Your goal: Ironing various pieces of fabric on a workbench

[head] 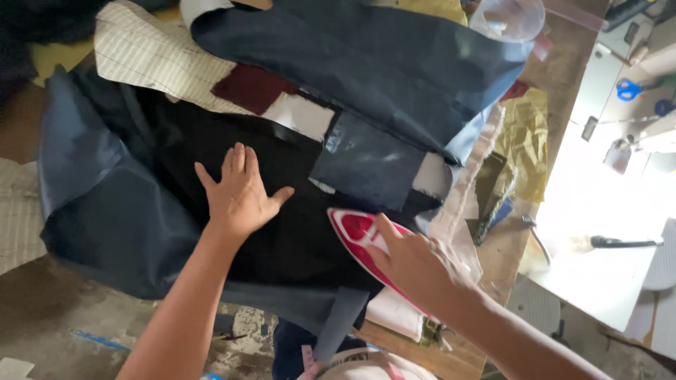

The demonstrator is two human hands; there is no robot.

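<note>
My left hand (pixel 239 190) lies flat, fingers spread, on a black piece of cloth (pixel 211 141) in the middle of the table. My right hand (pixel 415 264) grips a red and white clothes iron (pixel 355 229) whose tip points toward the black cloth, just right of my left hand. A dark navy garment (pixel 366 67) lies above, with a shiny navy patch (pixel 366 162) near the iron's tip.
Cream checked fabric (pixel 148 56) and a maroon scrap (pixel 250 88) lie at the upper left. Yellow fabric (pixel 528 134) sits at the right. A clear plastic cup (pixel 507 17) stands at the top. Blue scissors (pixel 627 89) lie far right.
</note>
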